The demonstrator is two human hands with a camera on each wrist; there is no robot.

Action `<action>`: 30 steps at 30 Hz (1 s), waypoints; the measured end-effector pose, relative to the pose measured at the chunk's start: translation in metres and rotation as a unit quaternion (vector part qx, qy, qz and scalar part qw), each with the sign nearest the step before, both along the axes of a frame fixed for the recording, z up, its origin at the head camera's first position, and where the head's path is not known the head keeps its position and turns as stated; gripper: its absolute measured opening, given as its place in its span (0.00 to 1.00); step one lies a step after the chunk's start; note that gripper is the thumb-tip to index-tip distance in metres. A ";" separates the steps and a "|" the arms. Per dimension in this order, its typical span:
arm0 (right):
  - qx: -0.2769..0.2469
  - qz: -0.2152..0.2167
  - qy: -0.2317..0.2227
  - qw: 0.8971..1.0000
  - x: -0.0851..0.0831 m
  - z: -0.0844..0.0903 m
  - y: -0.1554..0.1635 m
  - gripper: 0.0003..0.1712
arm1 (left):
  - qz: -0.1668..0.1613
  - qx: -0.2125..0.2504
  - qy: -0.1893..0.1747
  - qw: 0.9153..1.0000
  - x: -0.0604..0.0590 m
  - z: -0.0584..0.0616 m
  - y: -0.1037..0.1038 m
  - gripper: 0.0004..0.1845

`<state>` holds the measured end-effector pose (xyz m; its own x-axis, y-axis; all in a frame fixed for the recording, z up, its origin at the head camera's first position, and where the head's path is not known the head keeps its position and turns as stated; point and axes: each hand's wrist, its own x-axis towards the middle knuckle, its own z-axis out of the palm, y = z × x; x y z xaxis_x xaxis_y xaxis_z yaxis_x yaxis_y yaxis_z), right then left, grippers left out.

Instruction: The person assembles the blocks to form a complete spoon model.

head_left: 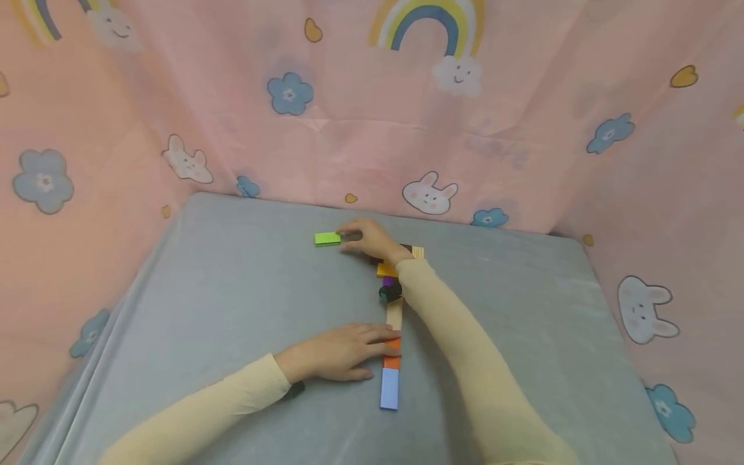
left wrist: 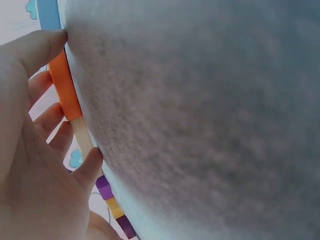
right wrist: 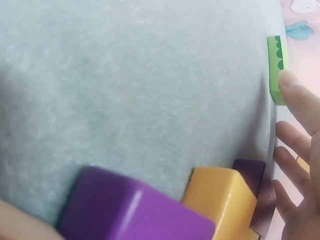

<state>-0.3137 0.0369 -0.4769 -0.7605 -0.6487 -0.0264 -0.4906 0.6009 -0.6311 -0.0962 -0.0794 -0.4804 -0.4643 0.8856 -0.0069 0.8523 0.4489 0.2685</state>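
A row of blocks runs away from me in the head view. Its near end is a light blue block [head_left: 389, 389], followed by an orange block [head_left: 391, 363], a pale wooden block [head_left: 394, 315], a purple block [right wrist: 145, 210] and a yellow block [right wrist: 220, 197]. Across the orange block lie the outstretched fingers of my left hand [head_left: 337, 352]. My right hand [head_left: 372, 237] reaches over the far end, its fingers spread beside the right end of a green block [head_left: 327, 239]. In the right wrist view the thumb overlaps that green block; whether it touches is unclear.
Past the yellow block stand a dark purple block [right wrist: 250, 172] and a pale striped wooden piece [head_left: 418, 252], partly behind the right wrist. A grey cloth [head_left: 232, 290] covers the table. Pink printed curtains [head_left: 349, 148] hang at the back and sides.
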 end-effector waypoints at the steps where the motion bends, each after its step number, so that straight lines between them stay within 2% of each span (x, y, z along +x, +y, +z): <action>1: 0.002 -0.002 0.001 1.000 0.000 0.000 0.000 0.26 | 0.000 0.000 0.000 1.000 0.000 0.000 0.001 0.31; 5: 0.016 -0.007 0.011 1.000 -0.001 0.000 0.000 0.28 | -0.002 0.002 0.001 1.000 -0.001 -0.001 0.002 0.31; 20: 0.035 -0.041 0.034 0.998 -0.004 -0.005 -0.007 0.22 | -0.002 0.001 0.011 1.000 -0.001 -0.005 0.003 0.31; 30: 0.053 -0.030 0.056 0.997 -0.004 -0.004 -0.012 0.21 | -0.004 0.005 0.008 1.000 -0.001 -0.004 0.002 0.30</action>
<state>-0.3176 0.0251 -0.4809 -0.7997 -0.6004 -0.0041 -0.5163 0.6910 -0.5059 -0.0974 -0.0779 -0.4849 -0.4579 0.8890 0.0091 0.8596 0.4401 0.2597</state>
